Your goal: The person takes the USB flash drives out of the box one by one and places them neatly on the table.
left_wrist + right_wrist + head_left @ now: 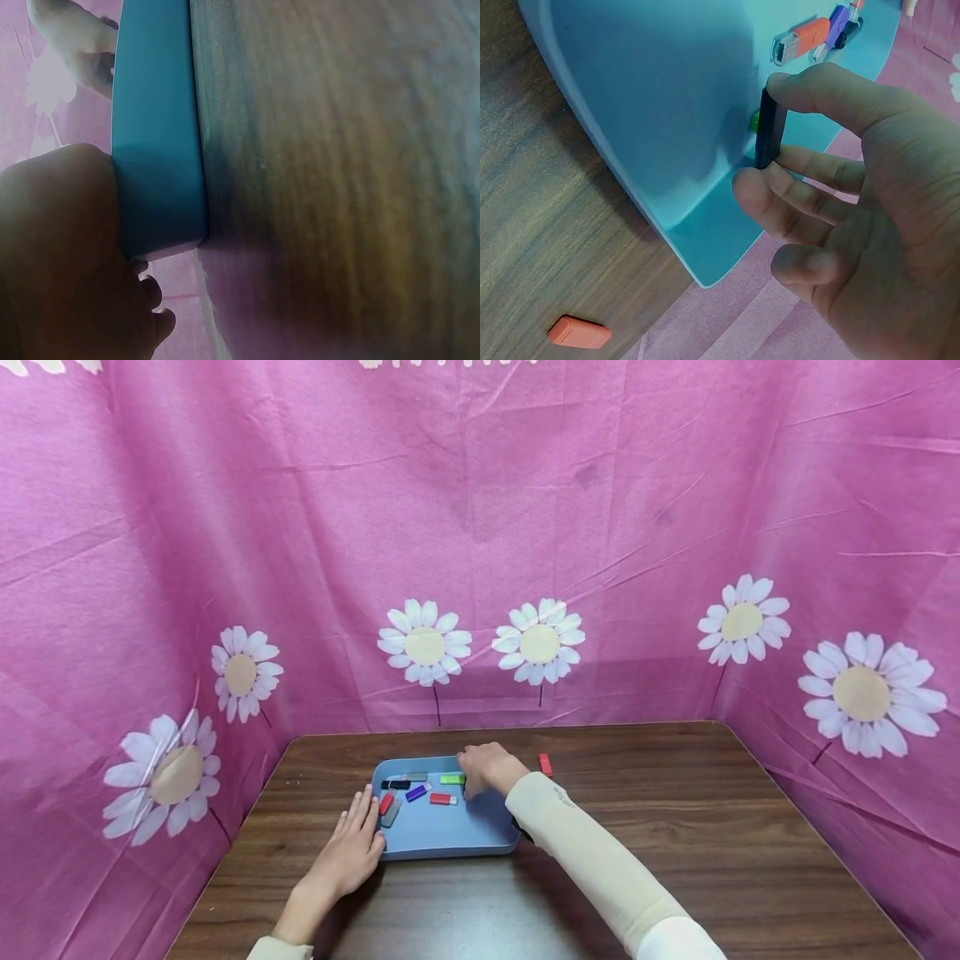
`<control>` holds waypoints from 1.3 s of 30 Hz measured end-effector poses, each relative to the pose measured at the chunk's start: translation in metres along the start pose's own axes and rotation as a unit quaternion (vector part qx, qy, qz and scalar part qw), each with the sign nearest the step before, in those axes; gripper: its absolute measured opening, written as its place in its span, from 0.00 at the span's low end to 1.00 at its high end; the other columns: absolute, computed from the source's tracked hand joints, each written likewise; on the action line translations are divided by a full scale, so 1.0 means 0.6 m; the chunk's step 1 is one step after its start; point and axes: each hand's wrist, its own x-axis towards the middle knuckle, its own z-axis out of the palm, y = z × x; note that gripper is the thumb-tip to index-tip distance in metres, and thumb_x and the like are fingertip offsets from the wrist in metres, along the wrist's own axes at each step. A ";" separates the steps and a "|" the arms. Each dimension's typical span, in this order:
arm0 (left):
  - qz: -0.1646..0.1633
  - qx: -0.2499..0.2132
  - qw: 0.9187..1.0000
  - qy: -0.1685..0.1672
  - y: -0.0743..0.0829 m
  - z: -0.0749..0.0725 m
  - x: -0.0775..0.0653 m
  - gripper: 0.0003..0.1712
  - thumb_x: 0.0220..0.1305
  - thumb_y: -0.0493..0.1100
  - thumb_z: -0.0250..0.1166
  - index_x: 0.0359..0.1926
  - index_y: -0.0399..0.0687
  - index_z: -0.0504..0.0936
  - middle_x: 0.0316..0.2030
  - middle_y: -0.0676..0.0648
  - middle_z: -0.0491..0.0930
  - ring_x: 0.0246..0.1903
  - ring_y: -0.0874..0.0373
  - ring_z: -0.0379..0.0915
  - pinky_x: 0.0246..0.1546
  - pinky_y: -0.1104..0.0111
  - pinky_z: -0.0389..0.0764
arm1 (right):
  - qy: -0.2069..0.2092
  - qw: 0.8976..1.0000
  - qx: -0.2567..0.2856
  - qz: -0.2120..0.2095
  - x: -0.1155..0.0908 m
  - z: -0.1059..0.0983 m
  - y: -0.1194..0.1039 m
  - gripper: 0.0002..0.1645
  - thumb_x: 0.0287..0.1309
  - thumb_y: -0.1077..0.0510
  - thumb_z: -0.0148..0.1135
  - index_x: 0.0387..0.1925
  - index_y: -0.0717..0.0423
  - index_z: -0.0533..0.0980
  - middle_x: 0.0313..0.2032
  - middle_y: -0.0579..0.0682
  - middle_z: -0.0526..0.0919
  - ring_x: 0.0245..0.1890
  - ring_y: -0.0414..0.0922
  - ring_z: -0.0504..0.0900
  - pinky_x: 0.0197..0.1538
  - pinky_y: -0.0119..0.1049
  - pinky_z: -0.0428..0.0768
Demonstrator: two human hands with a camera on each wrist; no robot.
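This is a small, cloth-walled booth: creased pink fabric printed with white daisies hangs behind and on both sides of a wood-grain surface. What kind of building holds it cannot be told.

The tray lies on the table. In its left and back part are several USB sticks; one loose stick is to its right. The left hand is at its left wall, the right hand over its right part, the curtain behind it.
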 end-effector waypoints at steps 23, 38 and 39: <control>-0.006 0.003 1.000 -0.004 -0.005 0.004 0.001 0.36 0.81 0.43 0.52 0.80 0.27 0.57 0.85 0.32 0.46 0.84 0.32 0.41 0.82 0.36 0.50 | 0.029 0.998 0.022 -0.043 -0.009 -0.008 0.019 0.37 0.58 0.38 0.76 0.66 0.46 0.79 0.58 0.47 0.82 0.47 0.42 0.81 0.59 0.43 0.85; -0.002 0.006 1.000 0.005 -0.003 0.002 0.003 0.36 0.80 0.43 0.53 0.79 0.26 0.59 0.84 0.31 0.48 0.84 0.31 0.43 0.81 0.36 0.52 | 0.070 0.994 0.039 -0.069 -0.031 -0.022 0.043 0.33 0.56 0.40 0.77 0.61 0.45 0.80 0.54 0.46 0.80 0.40 0.43 0.81 0.50 0.43 0.85; -0.002 0.006 1.000 0.007 -0.003 0.002 0.003 0.36 0.80 0.43 0.53 0.79 0.25 0.60 0.84 0.30 0.48 0.83 0.31 0.43 0.81 0.36 0.52 | 0.075 0.994 0.040 -0.071 -0.033 -0.023 0.044 0.33 0.56 0.40 0.77 0.61 0.45 0.80 0.53 0.46 0.80 0.39 0.42 0.80 0.49 0.43 0.85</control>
